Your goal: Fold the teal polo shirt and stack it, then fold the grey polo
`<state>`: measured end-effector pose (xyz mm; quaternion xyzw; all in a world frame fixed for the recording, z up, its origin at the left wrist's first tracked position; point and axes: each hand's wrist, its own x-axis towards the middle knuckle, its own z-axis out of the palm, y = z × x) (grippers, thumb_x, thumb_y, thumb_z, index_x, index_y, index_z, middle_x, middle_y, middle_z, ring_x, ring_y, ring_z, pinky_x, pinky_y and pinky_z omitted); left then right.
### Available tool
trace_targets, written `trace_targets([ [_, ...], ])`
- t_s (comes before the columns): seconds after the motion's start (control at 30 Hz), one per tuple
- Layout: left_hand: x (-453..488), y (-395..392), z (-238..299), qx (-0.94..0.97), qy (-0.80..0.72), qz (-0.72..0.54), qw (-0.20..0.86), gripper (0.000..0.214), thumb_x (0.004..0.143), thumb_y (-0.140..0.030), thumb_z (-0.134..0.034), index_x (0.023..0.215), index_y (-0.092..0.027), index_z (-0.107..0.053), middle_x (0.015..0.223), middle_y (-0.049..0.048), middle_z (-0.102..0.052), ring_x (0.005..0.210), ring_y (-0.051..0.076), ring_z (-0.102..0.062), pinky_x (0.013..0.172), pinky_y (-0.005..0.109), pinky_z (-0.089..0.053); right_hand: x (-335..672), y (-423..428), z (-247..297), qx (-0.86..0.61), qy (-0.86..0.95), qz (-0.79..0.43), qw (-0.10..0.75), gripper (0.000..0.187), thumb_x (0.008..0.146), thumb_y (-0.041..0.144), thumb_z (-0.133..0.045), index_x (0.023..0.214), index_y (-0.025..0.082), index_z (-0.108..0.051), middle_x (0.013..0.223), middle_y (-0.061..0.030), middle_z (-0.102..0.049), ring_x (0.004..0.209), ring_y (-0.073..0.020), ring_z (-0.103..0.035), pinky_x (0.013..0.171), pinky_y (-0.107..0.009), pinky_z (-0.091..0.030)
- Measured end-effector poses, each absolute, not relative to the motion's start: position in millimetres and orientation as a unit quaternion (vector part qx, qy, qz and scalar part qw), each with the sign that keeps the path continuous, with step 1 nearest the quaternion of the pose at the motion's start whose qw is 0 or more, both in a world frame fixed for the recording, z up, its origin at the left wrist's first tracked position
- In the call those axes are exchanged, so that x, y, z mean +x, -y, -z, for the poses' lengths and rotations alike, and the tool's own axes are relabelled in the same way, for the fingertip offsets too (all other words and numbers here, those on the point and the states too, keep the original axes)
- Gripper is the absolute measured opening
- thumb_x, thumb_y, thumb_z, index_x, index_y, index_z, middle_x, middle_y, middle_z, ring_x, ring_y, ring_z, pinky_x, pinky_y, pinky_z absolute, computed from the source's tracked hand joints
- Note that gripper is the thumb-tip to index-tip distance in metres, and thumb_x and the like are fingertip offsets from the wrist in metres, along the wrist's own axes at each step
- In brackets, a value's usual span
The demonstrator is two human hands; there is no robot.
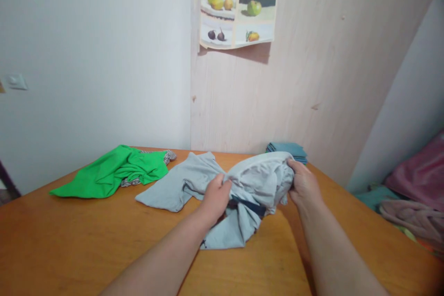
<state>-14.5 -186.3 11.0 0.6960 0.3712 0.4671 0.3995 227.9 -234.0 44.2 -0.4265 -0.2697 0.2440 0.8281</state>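
Observation:
A light grey shirt lies bunched on the table, with part of it lifted between my hands. My left hand is closed on a gathered fold near its middle. At the right end, my right hand grips the rolled edge of the cloth, fingers partly hidden behind it. A dark band shows in the folds between the hands. One flap of the shirt spreads out to the left, and another hangs toward the front below my left hand. Left of it, a crumpled green garment with a striped part lies apart, untouched.
The orange-brown wooden table reaches to the wall behind. A folded blue-grey cloth stack sits at its back right edge. Beyond the right edge are a pink fabric and other soft cloths. A fruit picture sheet hangs on the wall.

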Motion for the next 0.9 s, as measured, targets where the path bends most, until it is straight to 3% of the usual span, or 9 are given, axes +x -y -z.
trace_targets([
  [0.1, -35, 166, -19, 0.578, -0.366, -0.549, 0.479, 0.020, 0.078, -0.038, -0.057, 0.081, -0.019, -0.060, 0.070, -0.0024, -0.059, 0.068, 0.016, -0.054, 0.062, 0.025, -0.038, 222, 235, -43, -0.491, 0.273, -0.194, 0.804, 0.029, 0.065, 0.041, -0.080, 0.078, 0.019, -0.066, 0.060, 0.0053, -0.063, 0.052, -0.0137, -0.055, 0.050, -0.024, -0.044],
  [0.27, -59, 151, -33, 0.507, -0.332, -0.601, 0.521, 0.024, 0.070, -0.034, -0.066, 0.086, -0.015, -0.067, 0.077, 0.0016, -0.068, 0.071, 0.017, -0.060, 0.065, 0.025, -0.043, 207, 239, -46, -0.569, 0.352, -0.144, 0.729, 0.038, 0.069, 0.054, -0.077, 0.079, 0.018, -0.069, 0.058, 0.0047, -0.061, 0.051, -0.0125, -0.051, 0.048, -0.023, -0.037],
  [0.5, -68, 147, -43, 0.446, -0.295, -0.620, 0.574, 0.026, 0.067, -0.034, -0.074, 0.082, -0.014, -0.068, 0.072, 0.0012, -0.069, 0.068, 0.018, -0.064, 0.065, 0.026, -0.047, 200, 246, -53, -0.511, 0.358, -0.299, 0.722, 0.038, 0.062, 0.049, -0.085, 0.074, 0.018, -0.066, 0.059, 0.0044, -0.063, 0.051, -0.0118, -0.053, 0.049, -0.022, -0.038],
  [0.6, -77, 143, -47, 0.423, -0.287, -0.620, 0.596, 0.027, 0.065, -0.033, -0.078, 0.080, -0.014, -0.068, 0.070, 0.0004, -0.068, 0.064, 0.017, -0.064, 0.066, 0.027, -0.049, 198, 253, -56, -0.468, 0.397, -0.398, 0.682, 0.036, 0.067, 0.047, -0.084, 0.082, 0.018, -0.069, 0.069, 0.0005, -0.069, 0.059, -0.0137, -0.059, 0.057, -0.024, -0.045],
  [0.77, -98, 149, -53, 0.463, -0.213, -0.476, 0.717, 0.034, 0.071, -0.038, -0.078, 0.093, -0.013, -0.071, 0.083, 0.0073, -0.074, 0.074, 0.022, -0.068, 0.073, 0.032, -0.052, 198, 264, -57, -0.431, 0.500, -0.540, 0.523, 0.047, 0.084, 0.061, -0.065, 0.083, 0.014, -0.071, 0.070, -0.0071, -0.071, 0.060, -0.0169, -0.063, 0.061, -0.028, -0.048],
  [0.9, -112, 168, -61, 0.589, -0.136, -0.298, 0.739, 0.046, 0.069, -0.051, -0.079, 0.092, -0.012, -0.073, 0.087, 0.0111, -0.074, 0.075, 0.022, -0.066, 0.071, 0.031, -0.049, 204, 258, -52, -0.482, 0.495, -0.470, 0.549, 0.042, 0.084, 0.057, -0.067, 0.093, 0.016, -0.071, 0.065, -0.0006, -0.066, 0.050, -0.0101, -0.053, 0.051, -0.022, -0.038],
])
